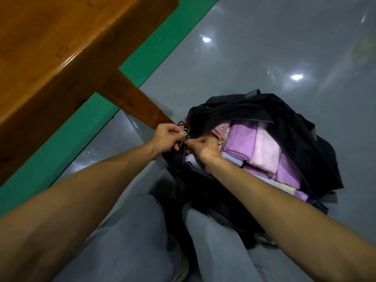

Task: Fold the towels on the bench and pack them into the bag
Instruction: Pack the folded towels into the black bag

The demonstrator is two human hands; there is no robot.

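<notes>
Beside the bench leg (pixel 140 104), hands pinch bag (pixel 301 143) zipper rings (pixel 185 135).

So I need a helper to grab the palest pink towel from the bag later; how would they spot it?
Find the black bag on the grey floor beside the wooden bench. Among the folded towels in its opening, the pale pink towel lies in the middle, flanked by darker purple towels.

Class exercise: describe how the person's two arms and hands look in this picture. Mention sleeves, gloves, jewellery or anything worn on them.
Both forearms are bare right up to the bottom edge of the picture, with no sleeve in view. The left hand and right hand wear no gloves. No watch, bracelet or ring shows on either wrist or on the fingers that can be seen. Light grey trousers cover the legs below.
</notes>
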